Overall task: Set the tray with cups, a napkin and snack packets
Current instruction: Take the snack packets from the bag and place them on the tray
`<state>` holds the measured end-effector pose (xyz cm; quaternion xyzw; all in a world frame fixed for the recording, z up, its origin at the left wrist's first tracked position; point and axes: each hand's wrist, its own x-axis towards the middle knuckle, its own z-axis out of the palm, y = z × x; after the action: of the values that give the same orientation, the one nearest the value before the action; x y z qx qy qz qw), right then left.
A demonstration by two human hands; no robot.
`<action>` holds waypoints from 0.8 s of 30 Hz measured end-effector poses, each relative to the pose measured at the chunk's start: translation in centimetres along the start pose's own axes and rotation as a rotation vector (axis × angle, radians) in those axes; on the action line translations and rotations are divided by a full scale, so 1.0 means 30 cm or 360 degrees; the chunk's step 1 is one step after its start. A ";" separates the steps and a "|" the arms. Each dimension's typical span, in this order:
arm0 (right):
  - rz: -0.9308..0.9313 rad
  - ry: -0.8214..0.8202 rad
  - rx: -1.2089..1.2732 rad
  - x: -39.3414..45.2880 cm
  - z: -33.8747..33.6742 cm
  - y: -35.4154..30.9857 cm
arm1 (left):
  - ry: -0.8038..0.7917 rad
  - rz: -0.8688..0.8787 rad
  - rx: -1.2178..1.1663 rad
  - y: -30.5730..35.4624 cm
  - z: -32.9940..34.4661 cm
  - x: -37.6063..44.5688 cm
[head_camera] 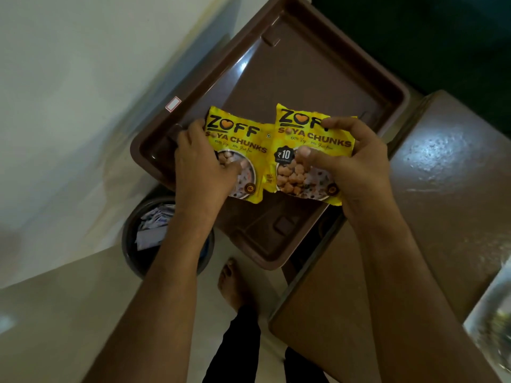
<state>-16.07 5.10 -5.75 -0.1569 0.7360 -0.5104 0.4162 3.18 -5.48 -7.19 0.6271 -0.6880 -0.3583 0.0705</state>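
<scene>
Two yellow soya chunks packets, joined side by side, hang just above the brown tray [318, 78]. My left hand [201, 167] pinches the left packet [237, 134] at its left edge. My right hand [351, 164] grips the right packet [304, 128] at its right side, thumb on the front. The tray has a raised rim, and the part not hidden by the packets holds nothing. No cups or napkin are in view.
The tray rests on a brown table [442, 167] and juts out over the floor. A dark round bin [154, 239] with paper scraps stands on the floor below the tray's left corner. My bare foot [235, 283] is beside it. A pale wall fills the left.
</scene>
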 end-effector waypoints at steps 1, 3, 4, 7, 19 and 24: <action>-0.0026 0.0029 -0.0088 -0.002 0.007 0.004 | -0.0001 -0.0047 -0.0065 -0.002 0.004 0.007; -0.0055 0.0040 -0.0185 -0.005 0.015 0.010 | -0.0020 -0.0157 -0.0227 -0.010 0.006 0.017; -0.0051 0.0037 -0.0187 -0.008 0.017 0.010 | -0.0037 -0.0211 -0.0300 -0.015 0.005 0.020; 0.0021 0.0065 -0.0093 -0.017 0.020 0.006 | -0.0076 -0.0345 -0.0551 -0.038 0.002 0.025; 0.0005 0.0065 0.0157 -0.081 -0.004 0.013 | -0.0312 -0.0289 -0.1308 -0.065 -0.117 -0.018; -0.0025 0.0070 0.0221 -0.094 -0.030 0.030 | -0.0343 -0.0265 -0.1298 -0.057 -0.138 -0.044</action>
<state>-14.90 7.89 -5.14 -0.1222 0.7065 -0.5668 0.4058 7.11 -5.87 -4.69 0.5603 -0.4406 -0.6688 0.2112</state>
